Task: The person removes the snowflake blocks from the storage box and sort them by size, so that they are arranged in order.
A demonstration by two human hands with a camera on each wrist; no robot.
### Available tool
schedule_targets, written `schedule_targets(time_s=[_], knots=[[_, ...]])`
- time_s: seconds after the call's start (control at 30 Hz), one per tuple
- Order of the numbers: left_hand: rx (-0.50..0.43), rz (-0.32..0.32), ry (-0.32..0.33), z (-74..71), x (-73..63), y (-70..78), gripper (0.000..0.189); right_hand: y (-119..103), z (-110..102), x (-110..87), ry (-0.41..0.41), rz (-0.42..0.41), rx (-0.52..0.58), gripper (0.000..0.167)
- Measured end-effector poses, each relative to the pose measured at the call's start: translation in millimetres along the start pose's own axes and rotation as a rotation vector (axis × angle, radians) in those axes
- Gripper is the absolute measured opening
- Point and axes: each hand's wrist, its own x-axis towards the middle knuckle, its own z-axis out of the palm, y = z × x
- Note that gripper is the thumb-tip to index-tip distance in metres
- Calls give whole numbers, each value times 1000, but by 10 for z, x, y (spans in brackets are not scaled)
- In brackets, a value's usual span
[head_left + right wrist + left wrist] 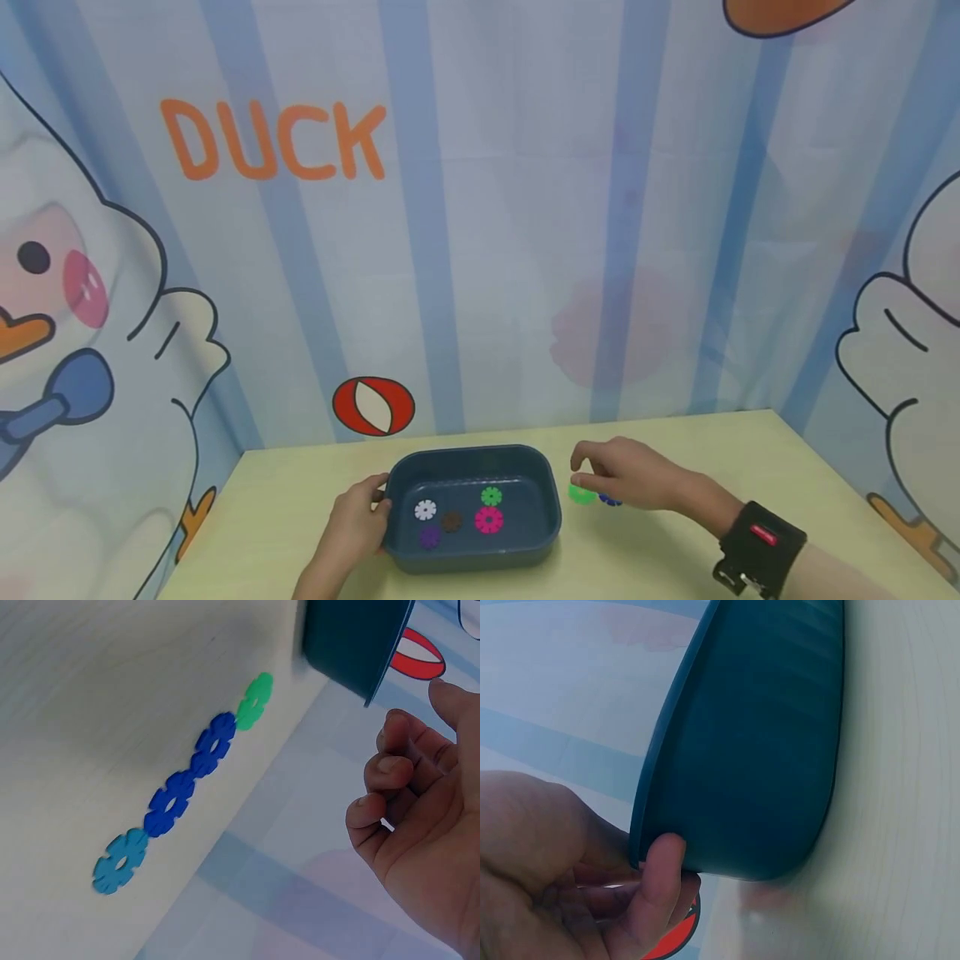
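My left hand [356, 525] grips the left end of a dark blue-grey plastic tray [472, 562], thumb and fingers on either side of its rim. Inside the tray lie notched flower-shaped discs: white [425, 510], brown [452, 522], purple [430, 537], green [491, 497] and pink [489, 520]. To the right of the tray, my right hand [630, 473] hovers with loosely bent fingers and holds nothing. Below it on the table, the right wrist view shows a touching row: a green disc [255, 701], two dark blue discs [213, 745] and a light blue disc [120, 862].
The pale wood-look table [300, 483] runs back to a striped curtain [510, 250] printed with ducks and lettering. A black strap with a device [761, 550] sits on my right wrist.
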Motion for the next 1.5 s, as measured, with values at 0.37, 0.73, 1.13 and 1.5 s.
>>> schedule_targets(time_s=[0.37, 0.73, 1.13, 1.5], knots=[[12, 4, 1, -18, 7, -1, 44, -223, 163, 324, 15, -83, -130, 27], [24, 5, -2, -9, 7, 10, 44, -389, 370, 542, -2, -146, -207, 30], [1, -11, -14, -20, 8, 9, 44, -459, 546, 712, -44, -202, -178, 30], [1, 4, -7, -26, -6, 5, 44, -521, 672, 863, -131, -166, -236, 27]])
